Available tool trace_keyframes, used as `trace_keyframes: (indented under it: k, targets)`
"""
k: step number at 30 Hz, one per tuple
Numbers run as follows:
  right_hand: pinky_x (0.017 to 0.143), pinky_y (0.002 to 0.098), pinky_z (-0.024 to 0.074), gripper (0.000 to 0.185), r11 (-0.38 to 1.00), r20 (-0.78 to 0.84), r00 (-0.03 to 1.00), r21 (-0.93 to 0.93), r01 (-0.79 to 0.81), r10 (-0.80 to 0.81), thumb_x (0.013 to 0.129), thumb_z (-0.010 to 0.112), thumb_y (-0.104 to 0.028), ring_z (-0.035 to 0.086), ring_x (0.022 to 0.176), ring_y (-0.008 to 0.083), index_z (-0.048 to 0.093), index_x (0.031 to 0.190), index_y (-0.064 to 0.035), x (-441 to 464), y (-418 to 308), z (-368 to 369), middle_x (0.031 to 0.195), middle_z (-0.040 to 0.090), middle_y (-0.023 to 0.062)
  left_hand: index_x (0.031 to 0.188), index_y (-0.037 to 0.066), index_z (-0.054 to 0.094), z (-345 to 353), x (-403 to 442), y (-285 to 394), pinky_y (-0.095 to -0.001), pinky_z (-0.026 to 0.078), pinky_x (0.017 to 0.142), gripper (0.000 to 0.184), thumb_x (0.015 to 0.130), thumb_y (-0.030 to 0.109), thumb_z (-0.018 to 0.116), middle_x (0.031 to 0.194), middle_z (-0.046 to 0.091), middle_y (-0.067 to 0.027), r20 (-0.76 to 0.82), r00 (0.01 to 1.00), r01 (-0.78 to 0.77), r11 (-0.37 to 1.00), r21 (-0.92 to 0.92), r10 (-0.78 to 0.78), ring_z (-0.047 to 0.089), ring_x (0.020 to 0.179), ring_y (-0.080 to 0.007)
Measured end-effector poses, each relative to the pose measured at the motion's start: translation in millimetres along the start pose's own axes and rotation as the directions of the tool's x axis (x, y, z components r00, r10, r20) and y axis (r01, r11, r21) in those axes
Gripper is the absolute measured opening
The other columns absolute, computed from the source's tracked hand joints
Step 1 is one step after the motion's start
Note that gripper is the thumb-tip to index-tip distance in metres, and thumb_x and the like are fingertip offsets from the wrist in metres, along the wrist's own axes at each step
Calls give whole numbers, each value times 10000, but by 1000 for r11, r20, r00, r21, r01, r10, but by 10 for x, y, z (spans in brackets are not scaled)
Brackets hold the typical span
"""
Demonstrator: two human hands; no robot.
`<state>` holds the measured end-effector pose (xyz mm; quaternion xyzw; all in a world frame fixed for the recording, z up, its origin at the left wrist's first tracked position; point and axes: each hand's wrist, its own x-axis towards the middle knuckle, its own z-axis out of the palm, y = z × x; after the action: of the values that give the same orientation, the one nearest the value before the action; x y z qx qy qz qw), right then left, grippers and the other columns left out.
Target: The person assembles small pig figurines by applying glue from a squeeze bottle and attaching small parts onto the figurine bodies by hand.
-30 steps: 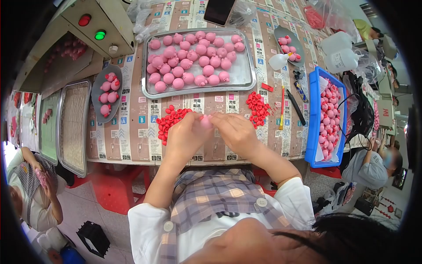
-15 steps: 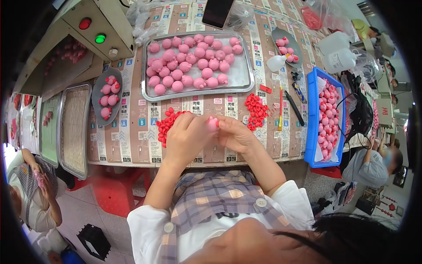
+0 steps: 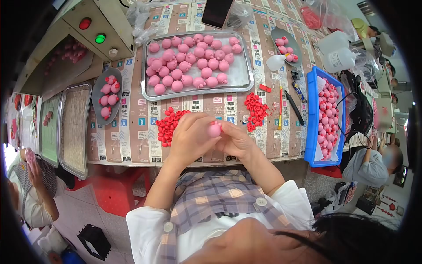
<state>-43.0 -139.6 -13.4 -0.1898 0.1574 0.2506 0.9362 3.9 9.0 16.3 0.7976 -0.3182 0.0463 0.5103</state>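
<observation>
A round pink figure (image 3: 214,130) with a bit of red on it is held between my two hands, above the table's near part. My left hand (image 3: 191,136) has its fingers bent around the figure's left side. My right hand (image 3: 234,140) pinches it from the right, near a red part. Just left of my left hand lies a pile of small red pieces (image 3: 166,127); a second red pile (image 3: 256,112) is to the right of my right hand. Beyond the hands, a metal tray (image 3: 198,93) holds several pink figures.
At the right stands a blue bin (image 3: 311,119) of pink and red figures. A brush (image 3: 280,110), a black pen-like tool (image 3: 294,108) and a white bottle (image 3: 275,62) lie nearby. Grey dishes (image 3: 97,99) hold figures. A machine (image 3: 99,22) is back left. A co-worker (image 3: 35,193) sits at left.
The pink figure has turned between my hands and shows more of its round side. My right hand has shifted lower beside it. The co-worker at left has raised their hands.
</observation>
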Motion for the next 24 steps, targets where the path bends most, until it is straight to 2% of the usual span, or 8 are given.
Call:
trace_keyframes:
  k: [3,8,12,15,21,24]
  targets:
    - [866,364,414,422,998,-34,999,-47,38,-40,786,571,-307,529,972,250,473,1073,-14,9,20,-27,1027,535,147,913,57,581,11,-6,1,-339,433,719,365,571,77,707,907,543,-83,-4,1000,16,1000,-6,-16,523,826,-250]
    - [863,350,415,437,999,64,998,-19,29,-27,778,584,-306,535,959,234,471,1081,-12,19,11,-6,1022,542,132,916,54,583,69,-49,-57,-338,432,725,372,568,79,713,917,546,-82,-43,999,27,997,-67,-30,522,838,-254]
    - [857,330,417,446,999,153,988,-29,-18,22,778,586,-294,535,965,223,464,1091,-1,-8,-76,74,1023,542,133,911,52,588,46,-35,-41,-339,427,713,385,553,89,723,913,552,-78,-58,998,-27,996,-82,22,519,825,-252]
    - [846,309,423,475,983,136,990,-175,60,-36,774,595,-284,534,968,205,438,1118,3,-2,-69,-9,1021,543,125,892,48,591,5,9,-13,-341,417,720,394,534,125,736,904,557,-75,-29,998,-58,997,-42,57,515,824,-246]
    - [831,288,428,464,947,307,951,-290,135,-42,773,604,-237,542,940,177,430,1129,5,-100,-175,101,1003,546,107,878,48,588,-9,21,60,-343,393,756,417,520,199,739,895,560,-62,25,991,-134,991,13,134,499,858,-243]
    - [813,276,430,421,911,265,960,-367,189,-93,772,605,-214,541,915,144,463,1109,-6,-148,-236,58,987,551,82,916,56,582,65,38,75,-341,390,764,430,537,187,737,955,542,-76,28,990,-138,990,7,138,488,882,-246]
